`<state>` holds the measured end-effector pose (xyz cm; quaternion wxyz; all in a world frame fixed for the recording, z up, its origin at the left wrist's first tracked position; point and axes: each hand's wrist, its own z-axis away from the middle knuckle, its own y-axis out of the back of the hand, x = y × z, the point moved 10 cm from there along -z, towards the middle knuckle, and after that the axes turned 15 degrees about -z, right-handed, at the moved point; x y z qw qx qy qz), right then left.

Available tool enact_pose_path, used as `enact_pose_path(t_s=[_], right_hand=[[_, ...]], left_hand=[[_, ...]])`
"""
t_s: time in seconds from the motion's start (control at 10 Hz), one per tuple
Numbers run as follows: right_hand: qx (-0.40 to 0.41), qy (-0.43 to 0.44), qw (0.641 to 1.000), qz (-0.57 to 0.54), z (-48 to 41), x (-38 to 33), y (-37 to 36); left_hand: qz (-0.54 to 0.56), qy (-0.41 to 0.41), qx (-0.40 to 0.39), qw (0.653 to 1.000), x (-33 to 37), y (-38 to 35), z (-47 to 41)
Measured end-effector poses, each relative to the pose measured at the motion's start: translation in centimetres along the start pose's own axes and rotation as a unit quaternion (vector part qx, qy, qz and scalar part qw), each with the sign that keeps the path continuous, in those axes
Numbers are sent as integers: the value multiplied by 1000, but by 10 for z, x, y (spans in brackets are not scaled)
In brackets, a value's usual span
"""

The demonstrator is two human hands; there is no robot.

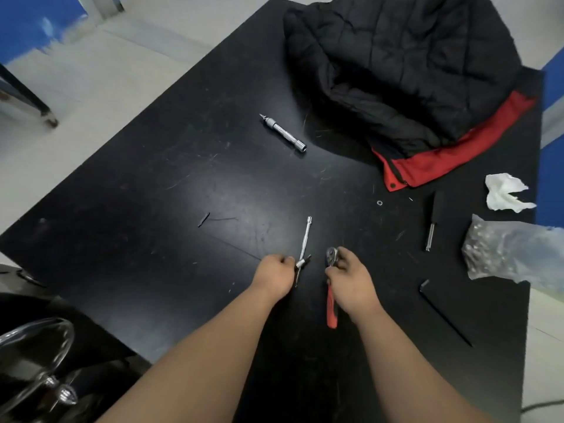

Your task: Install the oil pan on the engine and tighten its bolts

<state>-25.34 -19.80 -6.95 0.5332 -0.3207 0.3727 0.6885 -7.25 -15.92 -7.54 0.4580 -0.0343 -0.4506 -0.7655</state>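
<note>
Black tabletop [183, 193] carries a black-and-red jacket [412, 71] at its far right corner and a clear bag of small metal parts [503, 248] at the right edge. Toward the near edge, the left hand [274, 274] pinches a chrome extension bar [306, 236]; the right hand [351, 279] grips a red-handled ratchet [331, 312]

Table [152, 209]: black, marked with pale scratches. Jacket [396, 56]: black, quilted in stitched panels; lining [442, 160] red. Ratchet [331, 306]: red handle, silver head. Extension bar [306, 238]: bright silver. Socket driver [283, 133]: silver. Screwdriver [435, 221]: black handle, silver shaft. Hex key [442, 312]: black. Tissue [503, 192]: white. Bag [512, 248]: clear, contents silver-grey. Floor [91, 71]: pale grey.
</note>
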Motion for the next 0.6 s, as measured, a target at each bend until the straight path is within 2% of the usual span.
enact_pose_path(t_s=[0.1, 0.2, 0.3, 0.4, 0.5, 0.6], right_hand=[[-15, 21, 983, -181, 7, -6, 7], [31, 65, 988, -139, 18, -5, 30], [145, 150, 965, 157, 38, 7, 66], [121, 190, 916, 333, 44, 33, 60], [120, 201, 912, 336, 44, 38, 56], [113, 182, 937, 275, 39, 30, 61]], left_hand=[[42, -8, 5, 999, 0, -3, 4], [-6, -59, -10, 998, 10, -11, 10], [-95, -74, 5, 993, 15, -11, 12], [-86, -51, 4, 995, 15, -12, 13], [3, -6, -22, 1000, 16, -18, 12], [73, 65, -66, 993, -4, -32, 29]])
